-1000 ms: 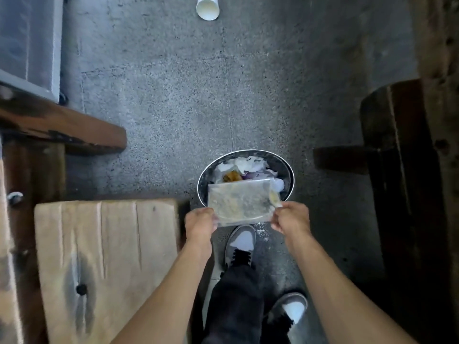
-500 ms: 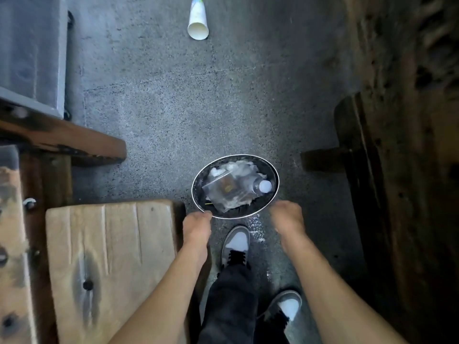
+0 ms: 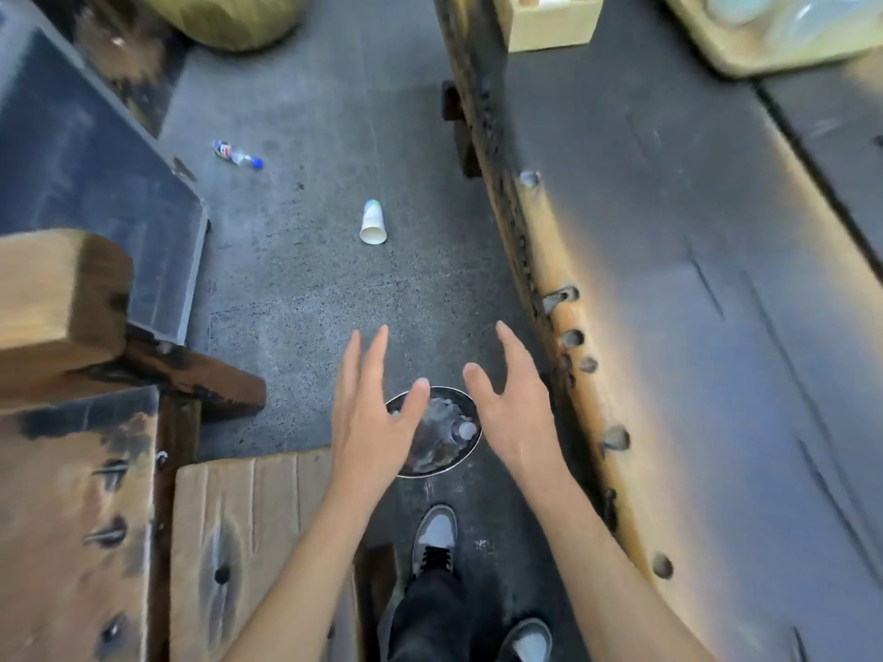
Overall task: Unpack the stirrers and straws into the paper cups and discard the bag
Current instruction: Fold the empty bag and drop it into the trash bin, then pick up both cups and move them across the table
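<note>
Hovering spread and empty, both hands (image 3: 444, 413) flank a round metal-rimmed bin (image 3: 470, 451) holding crumpled clear plastic (image 3: 435, 437).

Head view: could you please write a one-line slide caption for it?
Both hands, left and right, open and empty above the bin, where the bag lies.

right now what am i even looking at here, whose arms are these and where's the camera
The camera sits on a person's head, looking forward and down, so the two bare arms are their own. The left hand and right hand are both open, with nothing held. Between and below them stands a round bin on the floor, with a clear bag and other rubbish inside. Further off, a paper cup lies on its side, and a small bottle lies beyond it. Wooden benches flank the floor. The person's shoes show below.
</note>
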